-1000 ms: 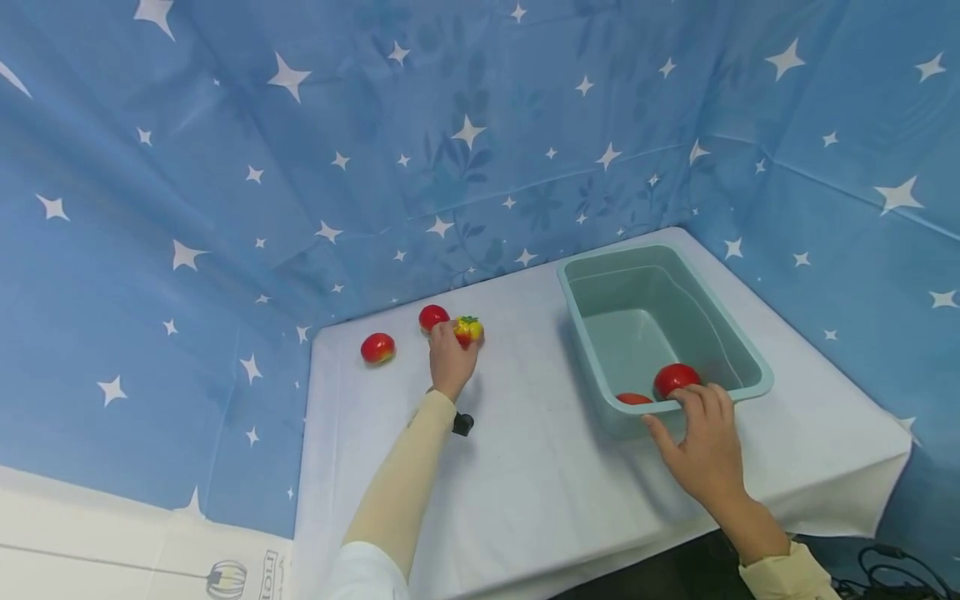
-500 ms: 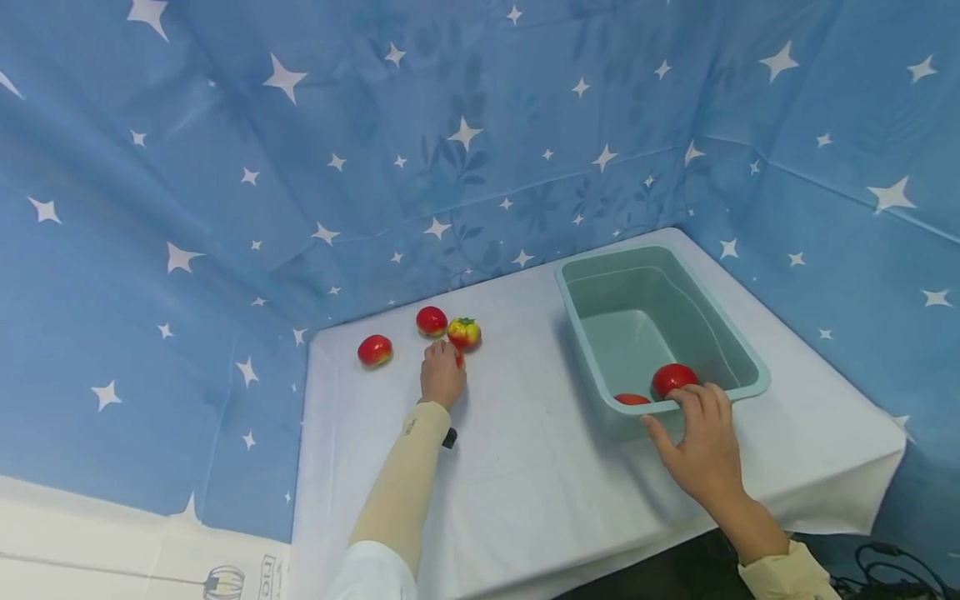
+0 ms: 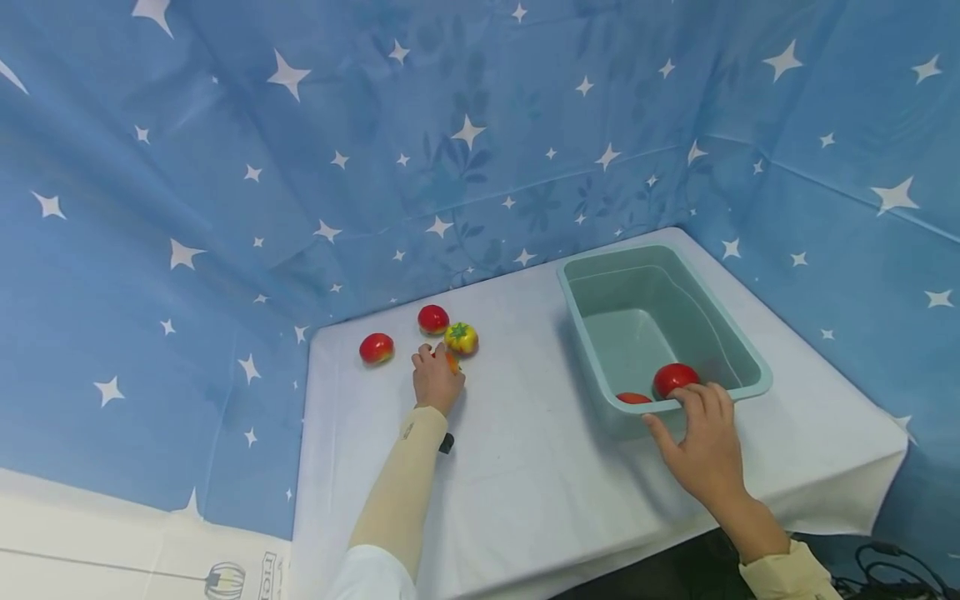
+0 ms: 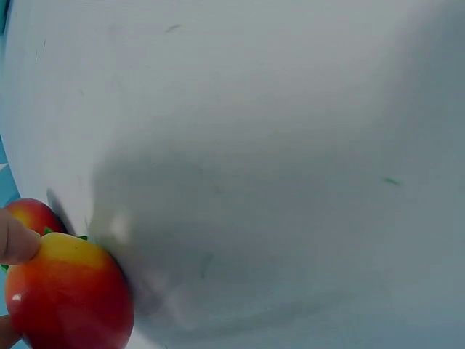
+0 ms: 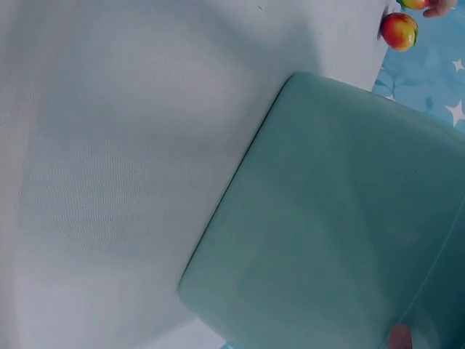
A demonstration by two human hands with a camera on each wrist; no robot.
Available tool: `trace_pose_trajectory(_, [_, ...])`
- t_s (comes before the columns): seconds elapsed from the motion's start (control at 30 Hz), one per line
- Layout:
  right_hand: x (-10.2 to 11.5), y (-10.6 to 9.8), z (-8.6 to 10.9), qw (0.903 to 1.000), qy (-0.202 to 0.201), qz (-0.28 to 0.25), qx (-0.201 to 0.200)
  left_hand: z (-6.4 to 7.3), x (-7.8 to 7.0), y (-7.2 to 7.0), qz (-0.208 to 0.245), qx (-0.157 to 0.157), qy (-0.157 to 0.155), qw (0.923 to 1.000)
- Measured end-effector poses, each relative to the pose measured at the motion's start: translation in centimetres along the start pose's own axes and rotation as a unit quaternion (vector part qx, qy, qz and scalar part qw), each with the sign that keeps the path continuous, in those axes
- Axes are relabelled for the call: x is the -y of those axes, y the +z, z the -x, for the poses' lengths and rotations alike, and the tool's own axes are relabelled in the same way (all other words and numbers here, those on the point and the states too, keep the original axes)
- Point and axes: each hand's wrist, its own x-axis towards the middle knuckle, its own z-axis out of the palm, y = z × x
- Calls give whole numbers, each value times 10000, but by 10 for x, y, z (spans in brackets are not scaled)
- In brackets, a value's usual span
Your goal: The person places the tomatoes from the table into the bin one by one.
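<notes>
My left hand (image 3: 437, 385) pinches a red-and-yellow tomato (image 4: 71, 294), which looks shiny like a toy. In the left wrist view a fingertip (image 4: 16, 241) presses its yellow top, beside the green leaves. Just behind it sits a yellower tomato (image 3: 461, 338), green leaves facing up. Two more red tomatoes lie close by, one at the back (image 3: 433, 319) and one to the left (image 3: 377, 348). My right hand (image 3: 705, 446) grips the near rim of a blue-green plastic bin (image 3: 581, 333), fingers over the edge and thumb outside. Inside, a red tomato (image 3: 675, 380) lies beside another red piece (image 3: 633, 398), partly hidden by the rim.
A white cloth covers the table (image 3: 517, 467). Blue star-printed curtain (image 3: 465, 192) stands right behind the back edge and along the right side. Black cables (image 3: 900, 567) lie below the table at the lower right.
My left hand has drawn back a little toward me and to the left, from the yellow tomato to the red-and-yellow one. The yellow tomato has tipped leaves-up. My right hand stays put.
</notes>
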Motion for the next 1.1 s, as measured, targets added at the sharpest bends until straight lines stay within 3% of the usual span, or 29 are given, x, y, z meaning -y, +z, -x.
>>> trace_pose_trajectory(0.17, [0, 0, 0, 10000, -4, 16, -11, 4, 5, 0, -80, 25, -44, 10000])
trace_pose_trajectory(0.5, [-1, -1, 1, 10000, -32, 23, -23, 16, 9, -11, 337, 393, -403, 9978])
trace_pose_trajectory(0.8, [0, -1, 1, 10000, -84, 3, -13, 25, 10, -14, 476, 451, -507, 9966])
trace_pose_trajectory(0.93, [0, -1, 0, 10000, -92, -4, -8, 25, 3, -17, 770, 498, -589, 9940])
trace_pose_trajectory(1.1, [2, -2, -1, 9999, -109, -14, -31, 23, -18, -21, 1229, 598, -322, 9901])
